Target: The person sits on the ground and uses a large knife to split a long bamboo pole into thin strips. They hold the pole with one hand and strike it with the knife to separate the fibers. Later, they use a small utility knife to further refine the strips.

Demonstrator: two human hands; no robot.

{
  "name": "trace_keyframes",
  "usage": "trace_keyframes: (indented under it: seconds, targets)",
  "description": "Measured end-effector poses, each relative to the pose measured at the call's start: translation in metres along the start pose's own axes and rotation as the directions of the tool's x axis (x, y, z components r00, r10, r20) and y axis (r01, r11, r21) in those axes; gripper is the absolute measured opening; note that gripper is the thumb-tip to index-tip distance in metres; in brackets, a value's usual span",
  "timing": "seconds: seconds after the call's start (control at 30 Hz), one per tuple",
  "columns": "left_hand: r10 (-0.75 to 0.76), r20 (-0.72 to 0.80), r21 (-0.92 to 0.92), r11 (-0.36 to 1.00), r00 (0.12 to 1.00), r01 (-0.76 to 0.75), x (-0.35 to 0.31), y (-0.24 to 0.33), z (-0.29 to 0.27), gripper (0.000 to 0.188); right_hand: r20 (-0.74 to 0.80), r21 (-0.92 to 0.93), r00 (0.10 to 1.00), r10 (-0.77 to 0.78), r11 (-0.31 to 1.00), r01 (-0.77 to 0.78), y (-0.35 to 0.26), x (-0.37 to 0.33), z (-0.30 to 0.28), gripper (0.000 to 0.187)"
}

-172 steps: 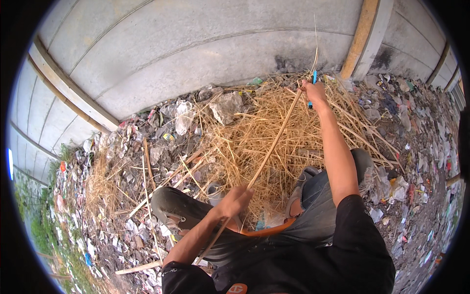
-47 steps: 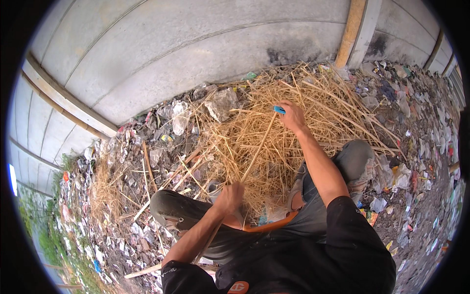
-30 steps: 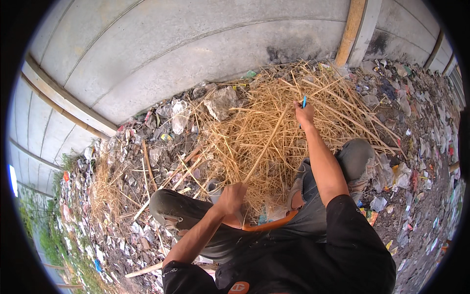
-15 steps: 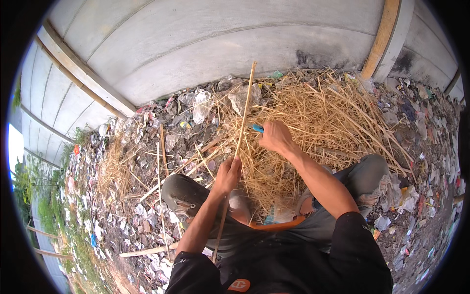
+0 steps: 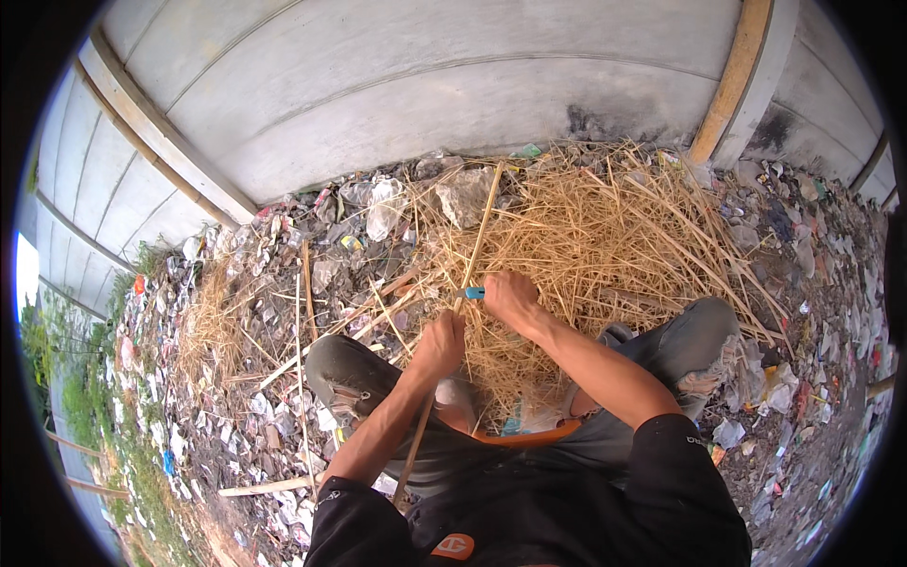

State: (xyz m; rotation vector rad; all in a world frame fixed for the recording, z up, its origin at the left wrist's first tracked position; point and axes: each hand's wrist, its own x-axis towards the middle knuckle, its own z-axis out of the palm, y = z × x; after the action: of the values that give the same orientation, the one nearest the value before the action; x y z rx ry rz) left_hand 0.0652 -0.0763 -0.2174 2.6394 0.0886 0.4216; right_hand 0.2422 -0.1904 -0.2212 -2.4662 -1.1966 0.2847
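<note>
My left hand (image 5: 440, 342) is closed around a long, thin strip of pale wood or bamboo (image 5: 485, 222). The strip slants from beside my left thigh up toward the wall. In my right hand (image 5: 510, 299), the fingers wrap round a small blue-handled cutter knife (image 5: 474, 293). Its front end meets the strip just above my left fist. The blade is too small to make out clearly. Under and beyond both hands spreads a heap of straw-coloured shavings (image 5: 576, 236).
A concrete panel wall (image 5: 435, 85) stands ahead, with a wooden post (image 5: 732, 80) against it on the right. Scattered litter surrounds me. A grey rock (image 5: 463, 196) lies near the wall. More loose strips (image 5: 269, 487) rest on the left, and an orange seat edge (image 5: 529, 437) shows between my legs.
My right hand has come down and left with the cutter knife, nearer to my left hand. The strip's far end appears lower, and the left hand is slightly lower too.
</note>
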Motion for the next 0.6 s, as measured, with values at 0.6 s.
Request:
trace_keyframes:
  seconds: [0.6]
  targets:
    - [0.003, 0.311, -0.427, 0.894, 0.95, 0.137, 0.011, 0.071, 0.002, 0.032, -0.418, 0.168, 0.65, 0.635, 0.757, -0.632, 0.196, 0.024, -0.119, 0.022]
